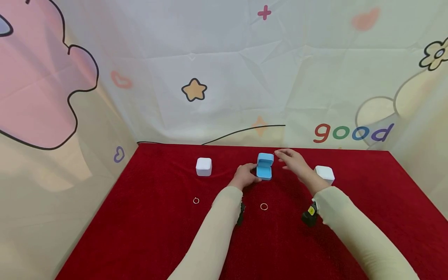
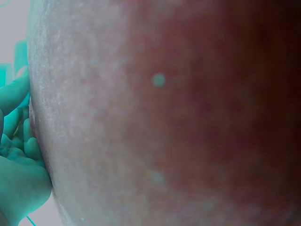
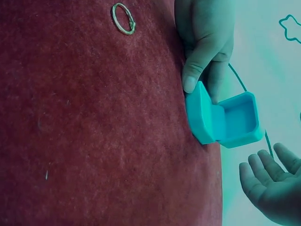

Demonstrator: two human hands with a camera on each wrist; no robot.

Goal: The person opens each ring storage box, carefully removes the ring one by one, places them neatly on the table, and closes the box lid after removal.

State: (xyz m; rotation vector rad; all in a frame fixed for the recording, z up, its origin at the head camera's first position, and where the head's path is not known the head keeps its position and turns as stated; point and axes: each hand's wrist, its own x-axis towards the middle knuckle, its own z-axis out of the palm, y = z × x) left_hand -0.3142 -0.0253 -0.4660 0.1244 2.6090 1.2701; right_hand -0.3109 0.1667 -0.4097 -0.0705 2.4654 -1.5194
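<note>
Pinching the blue box (image 1: 264, 174) at its left side, the left hand (image 1: 244, 176) set its thumb at the near corner of the base, with fingers farther back along the wall. The box stood on the red cloth (image 1: 147, 237), its lid (image 1: 266, 156) raised at the back. Just beside the box on its right, the right hand (image 1: 293, 161) hung with fingers loosely bent, holding nothing that I could see from my end.

I judged the box light and stiff, its smooth walls a little slippery, and the hinge its weakest part. I favoured a low hold on opposite sides of the base, leaving the lid free to swing.

On the near side of the box, well apart, lay a thin ring (image 1: 261, 207); a second ring (image 1: 194, 201) lay nearer and off to the box's left. One white box (image 1: 203, 167) stood well to the left of the blue one, and another white box (image 1: 324, 172) stood to its right, partly hidden by the right forearm (image 1: 319, 183).
</note>
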